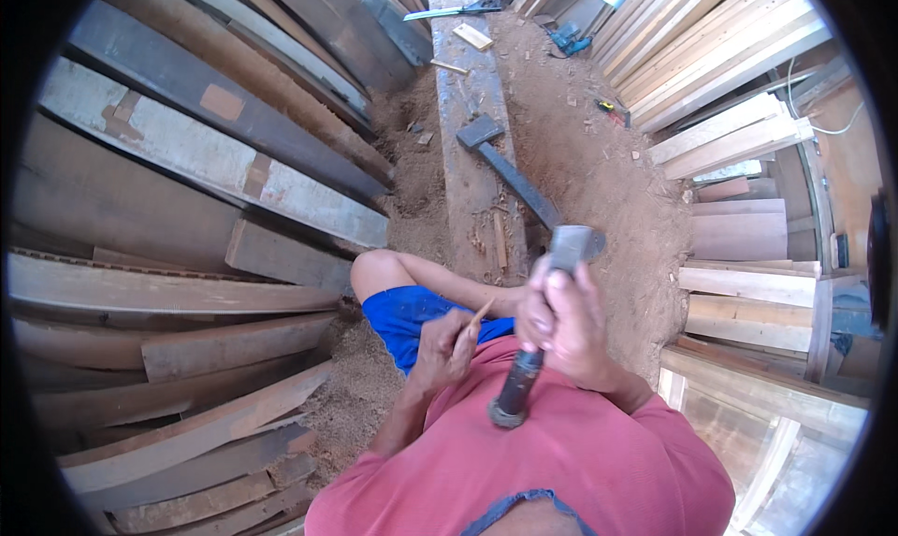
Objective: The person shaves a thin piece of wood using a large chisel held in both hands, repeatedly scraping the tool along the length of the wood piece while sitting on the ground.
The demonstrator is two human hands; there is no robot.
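Note:
My right hand (568, 316) is wrapped round a hammer (512, 396), held upright before my chest. Its grey metal head stands above my fist and its dark grip end shows below. In my closed left hand (444, 347) a thin, pointed wooden stick (482, 312) sticks up past the fingers. Ahead of me, a mallet-like tool (479, 132) with a block head and long grey handle lies on a worn wooden plank (463, 195); my right hand partly covers the view near its handle end.
A handsaw (454, 12), a small wood block (472, 36) and a short stick (450, 66) lie farther along the plank. Boards (168, 293) lean on the left; stacked lumber (720, 50) stands on the right. A blue power tool (568, 40) rests on the sawdust-strewn floor (571, 152).

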